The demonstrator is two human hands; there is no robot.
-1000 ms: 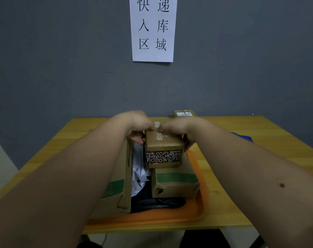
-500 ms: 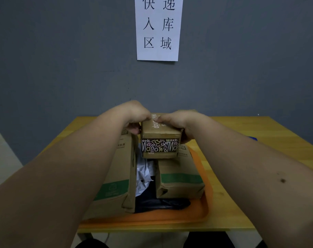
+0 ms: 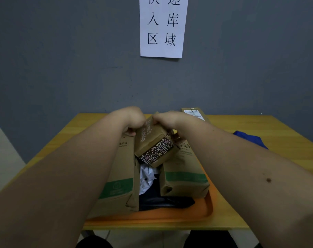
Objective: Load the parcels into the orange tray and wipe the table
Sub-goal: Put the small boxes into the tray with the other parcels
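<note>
Orange tray (image 3: 204,210) is sat on table (image 3: 259,176) w/ 2 big boxes (image 3: 184,169) in it. Small box (image 3: 152,142) is held tilted above them at 12 o'clock, gripped by left hand (image 3: 130,120) & right hand (image 3: 168,119). Blue cloth (image 3: 250,139) is seen at 3 o'clock

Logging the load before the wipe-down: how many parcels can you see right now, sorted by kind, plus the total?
Cardboard boxes: 4 (patterned box held in both hands, tall box and low box in the orange tray, flat box at the table's far edge)
Soft bags: 2 (white bag, black bag)
Total: 6
</note>
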